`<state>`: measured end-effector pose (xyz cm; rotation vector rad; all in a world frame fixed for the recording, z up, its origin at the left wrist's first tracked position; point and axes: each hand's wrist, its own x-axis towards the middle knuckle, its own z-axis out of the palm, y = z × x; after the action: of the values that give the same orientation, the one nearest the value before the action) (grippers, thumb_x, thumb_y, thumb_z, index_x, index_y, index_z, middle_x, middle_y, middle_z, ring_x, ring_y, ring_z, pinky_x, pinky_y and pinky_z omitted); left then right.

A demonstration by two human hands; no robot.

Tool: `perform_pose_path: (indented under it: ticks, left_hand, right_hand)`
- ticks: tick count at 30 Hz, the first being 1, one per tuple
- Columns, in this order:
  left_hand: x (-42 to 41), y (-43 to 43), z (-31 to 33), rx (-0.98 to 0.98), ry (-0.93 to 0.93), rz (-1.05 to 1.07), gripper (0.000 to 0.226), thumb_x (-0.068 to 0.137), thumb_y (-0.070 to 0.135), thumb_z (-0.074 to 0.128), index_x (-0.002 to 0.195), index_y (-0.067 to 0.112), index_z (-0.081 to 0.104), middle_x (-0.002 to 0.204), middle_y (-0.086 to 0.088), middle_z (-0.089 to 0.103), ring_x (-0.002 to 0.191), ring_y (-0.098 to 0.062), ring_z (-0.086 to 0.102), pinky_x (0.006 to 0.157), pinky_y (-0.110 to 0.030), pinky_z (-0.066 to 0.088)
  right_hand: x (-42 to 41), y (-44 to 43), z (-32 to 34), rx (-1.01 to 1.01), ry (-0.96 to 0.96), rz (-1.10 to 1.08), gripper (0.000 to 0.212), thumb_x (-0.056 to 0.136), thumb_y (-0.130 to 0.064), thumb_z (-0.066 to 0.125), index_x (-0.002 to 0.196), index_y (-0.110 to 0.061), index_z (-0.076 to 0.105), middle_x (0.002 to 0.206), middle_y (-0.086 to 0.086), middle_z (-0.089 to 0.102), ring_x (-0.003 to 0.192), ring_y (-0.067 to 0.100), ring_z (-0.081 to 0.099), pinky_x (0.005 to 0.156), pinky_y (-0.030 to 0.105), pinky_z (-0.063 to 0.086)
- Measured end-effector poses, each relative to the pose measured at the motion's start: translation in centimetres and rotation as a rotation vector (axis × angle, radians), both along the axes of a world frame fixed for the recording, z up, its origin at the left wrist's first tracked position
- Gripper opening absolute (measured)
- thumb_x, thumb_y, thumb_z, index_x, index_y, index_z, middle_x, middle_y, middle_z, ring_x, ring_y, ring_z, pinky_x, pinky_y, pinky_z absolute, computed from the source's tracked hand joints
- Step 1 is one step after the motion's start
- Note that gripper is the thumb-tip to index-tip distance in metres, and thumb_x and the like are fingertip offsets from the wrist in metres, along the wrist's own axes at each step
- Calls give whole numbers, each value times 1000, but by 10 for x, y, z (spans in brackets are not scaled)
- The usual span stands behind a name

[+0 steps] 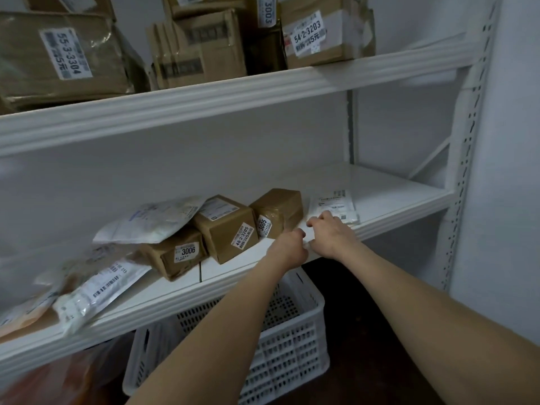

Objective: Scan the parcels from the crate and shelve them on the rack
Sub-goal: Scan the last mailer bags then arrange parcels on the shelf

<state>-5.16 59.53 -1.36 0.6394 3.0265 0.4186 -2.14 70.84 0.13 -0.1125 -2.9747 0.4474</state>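
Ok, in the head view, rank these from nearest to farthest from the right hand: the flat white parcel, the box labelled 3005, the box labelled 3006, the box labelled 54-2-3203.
1. Flat white parcel, touching the right hand at the fingers.
2. Box labelled 3005, just left of it.
3. Box labelled 3006, further left, same shelf.
4. Box labelled 54-2-3203, on the shelf above.

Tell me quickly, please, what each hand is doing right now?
Left hand: curled shut at the shelf edge; holding anything cannot be told.
Right hand: fingers curled, resting on the white parcel.

Left hand (287, 244) and right hand (330, 232) touching, fingers curled.
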Motion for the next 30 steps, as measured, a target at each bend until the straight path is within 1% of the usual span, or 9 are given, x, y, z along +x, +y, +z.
perform_pose_path:
  ticks: [4, 13, 17, 20, 22, 24, 26, 28, 30]
  left_hand:
    - [1, -5, -10, -4, 3, -17, 53, 89, 9, 51, 141, 10, 43, 140, -17, 45, 127, -31, 46, 103, -40, 41]
    - [-40, -10, 44, 55, 268, 22, 38, 93, 17, 49, 130, 5, 47, 129, -16, 49, 121, -33, 49, 96, -42, 43]
    - [-68, -26, 74, -17, 350, 156, 44, 91, 12, 42, 135, 6, 42, 133, -18, 49, 126, -34, 41, 98, -44, 40]
    - [-86, -39, 82, -78, 292, 270, 39, 95, 17, 39, 133, 5, 39, 131, -20, 51, 123, -35, 44, 99, -44, 37]
    - [-96, -44, 80, -121, 213, 284, 41, 98, 20, 35, 136, 4, 36, 135, -23, 49, 126, -37, 44, 109, -48, 29]
    - [-101, -43, 74, -169, 121, 270, 45, 98, 20, 32, 140, 3, 32, 138, -23, 47, 131, -36, 42, 116, -55, 12]
    - [-107, -40, 69, -180, 68, 269, 47, 98, 21, 32, 141, 3, 33, 137, -22, 49, 131, -35, 43, 117, -56, 5]
    - [-112, -36, 71, -72, 64, 280, 43, 99, 24, 32, 135, 2, 39, 135, -21, 51, 127, -34, 47, 116, -51, 16]
    - [-115, -32, 76, 168, 3, 278, 35, 99, 25, 37, 119, 0, 52, 126, -22, 57, 112, -33, 56, 98, -41, 41]
  right_hand:
    - [3, -3, -11, -46, -17, -39, 55, 92, -13, 51, 145, -20, 38, 146, 10, 32, 131, 29, 40, 101, 38, 39]
    - [-37, -17, 11, -184, 15, -84, 51, 93, -25, 52, 142, -18, 39, 151, 14, 33, 128, 34, 47, 101, 42, 44]
    - [-71, -30, 12, -424, -6, -55, 60, 85, -41, 58, 135, -11, 44, 130, 14, 56, 119, 35, 56, 94, 37, 48]
    - [-84, -37, 13, -559, -42, -50, 82, 85, -39, 67, 151, -15, 23, 137, 12, 53, 124, 33, 53, 100, 36, 45]
    - [-91, -39, 13, -579, -75, -21, 95, 84, -35, 70, 156, -23, 9, 143, 11, 50, 126, 31, 51, 102, 33, 44]
    - [-97, -40, 11, -618, -101, -14, 99, 83, -32, 71, 156, -28, 5, 143, 8, 49, 126, 31, 51, 94, 30, 45]
    - [-102, -40, 9, -665, -106, -23, 101, 81, -31, 73, 157, -27, 6, 143, 6, 49, 127, 29, 51, 94, 27, 45]
    - [-105, -38, 6, -766, -86, -41, 99, 81, -20, 73, 157, -20, 9, 145, 8, 47, 128, 27, 50, 98, 28, 44]
    - [-108, -32, 6, -959, -50, -82, 89, 82, -10, 72, 154, -16, 20, 139, 10, 53, 120, 27, 56, 91, 31, 48]
